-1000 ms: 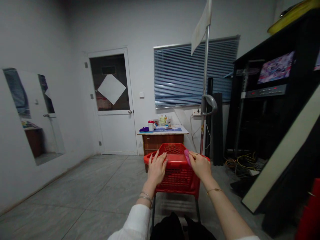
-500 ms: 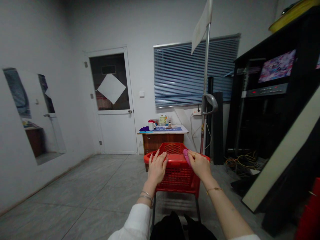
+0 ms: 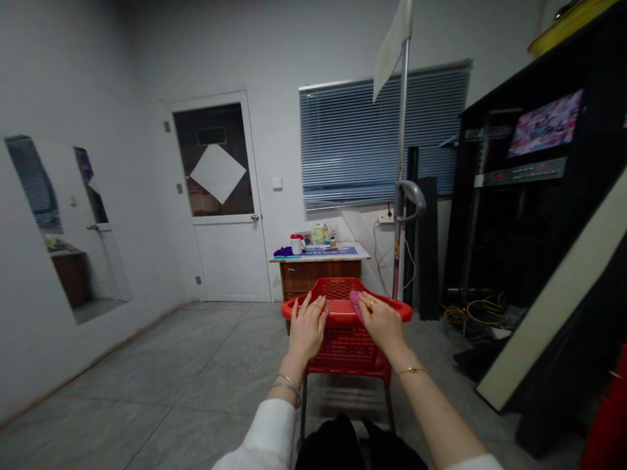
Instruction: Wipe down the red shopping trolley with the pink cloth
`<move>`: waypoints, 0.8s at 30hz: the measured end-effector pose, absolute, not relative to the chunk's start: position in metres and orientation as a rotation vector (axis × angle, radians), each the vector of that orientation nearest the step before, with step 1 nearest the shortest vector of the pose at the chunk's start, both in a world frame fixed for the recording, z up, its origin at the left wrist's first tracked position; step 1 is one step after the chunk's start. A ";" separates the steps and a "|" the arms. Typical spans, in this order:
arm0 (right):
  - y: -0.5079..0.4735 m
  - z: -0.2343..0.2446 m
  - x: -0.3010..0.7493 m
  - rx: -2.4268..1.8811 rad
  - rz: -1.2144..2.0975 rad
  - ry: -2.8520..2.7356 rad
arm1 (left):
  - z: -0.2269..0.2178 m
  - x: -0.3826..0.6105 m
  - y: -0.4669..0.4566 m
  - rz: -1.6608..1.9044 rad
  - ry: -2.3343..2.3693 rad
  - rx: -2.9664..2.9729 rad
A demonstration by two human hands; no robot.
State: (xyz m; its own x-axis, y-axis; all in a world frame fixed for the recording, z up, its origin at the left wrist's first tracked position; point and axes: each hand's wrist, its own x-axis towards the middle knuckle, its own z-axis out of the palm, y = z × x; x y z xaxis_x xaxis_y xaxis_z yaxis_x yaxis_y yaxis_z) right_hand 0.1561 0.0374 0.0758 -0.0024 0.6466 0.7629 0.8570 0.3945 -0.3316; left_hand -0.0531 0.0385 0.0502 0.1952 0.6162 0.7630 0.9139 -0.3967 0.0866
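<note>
A red plastic basket cart (image 3: 345, 346) stands on the floor straight in front of me. My left hand (image 3: 307, 326) lies flat on its near rim, fingers stretched out. My right hand (image 3: 381, 321) is closed on a small pink cloth (image 3: 354, 303) and presses it on the rim close to the middle. Bracelets sit on both my wrists.
A wooden desk (image 3: 319, 271) with a jug and bottles stands behind the cart under a window with blinds. A white door (image 3: 223, 209) is to the left. A metal pole (image 3: 401, 176) and a black rack (image 3: 539, 196) with cables on the floor stand right.
My right hand has slid the pink cloth leftward along the cart's rim, toward my left hand. The left hand has stayed in place.
</note>
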 end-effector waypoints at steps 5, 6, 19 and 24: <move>0.041 0.074 0.160 -1.456 -0.350 -1.605 | 0.049 -0.046 0.038 -1.084 -1.447 -2.064; 0.040 0.075 0.148 -1.435 -0.385 -1.638 | 0.049 -0.046 0.037 -1.082 -1.447 -2.060; 0.041 0.078 0.161 -1.506 -0.291 -1.567 | 0.049 -0.043 0.034 -1.063 -1.444 -2.050; 0.035 0.087 0.105 -1.349 -0.447 -1.817 | 0.049 -0.043 0.033 -1.055 -1.452 -2.040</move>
